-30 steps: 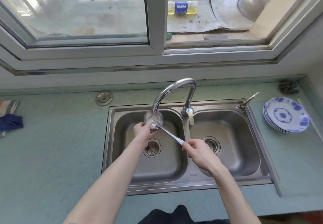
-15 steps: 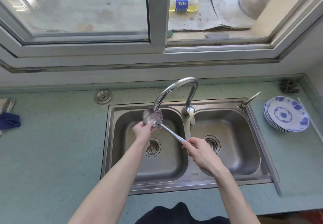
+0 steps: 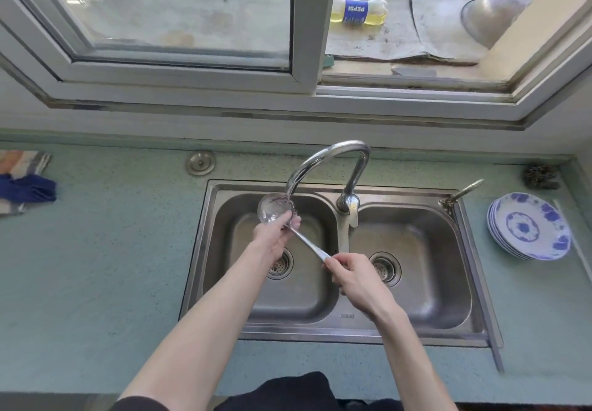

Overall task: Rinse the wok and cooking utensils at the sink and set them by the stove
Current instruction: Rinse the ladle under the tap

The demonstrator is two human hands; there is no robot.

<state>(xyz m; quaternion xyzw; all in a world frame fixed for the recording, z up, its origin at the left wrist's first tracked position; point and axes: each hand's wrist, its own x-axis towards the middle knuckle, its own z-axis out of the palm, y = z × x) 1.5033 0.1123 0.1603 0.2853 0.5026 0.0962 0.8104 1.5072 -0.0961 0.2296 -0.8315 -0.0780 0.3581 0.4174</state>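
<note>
The left hand (image 3: 275, 234) curls its fingers round the bowl of a shiny steel ladle (image 3: 276, 210), thumb side against the rim, holding it just under the spout of the curved chrome tap (image 3: 323, 160), over the left basin of the double stainless-steel sink (image 3: 221, 269). Whether water is running I cannot tell; the bowl glistens as though wet. To rinse well, this hand should probably rub round the inside of the bowl and then its back, turning it so the stream reaches every part, and tip it so the water drains toward the strainer below the wrist.

The ladle's slim handle runs down and to the right from that hand to the right hand (image 3: 355, 277), which pinches the handle's end between thumb and curled fingers above the divider between the basins. Its job, I judge, is to roll the handle and keep the tool steady; a wet metal shaft may slip, so a firm grip helps.

Well to the right of this hand, a stack of blue-and-white patterned plates (image 3: 530, 228) sits on the pale green counter (image 3: 96, 266). The wok and stove are not in view.
</note>
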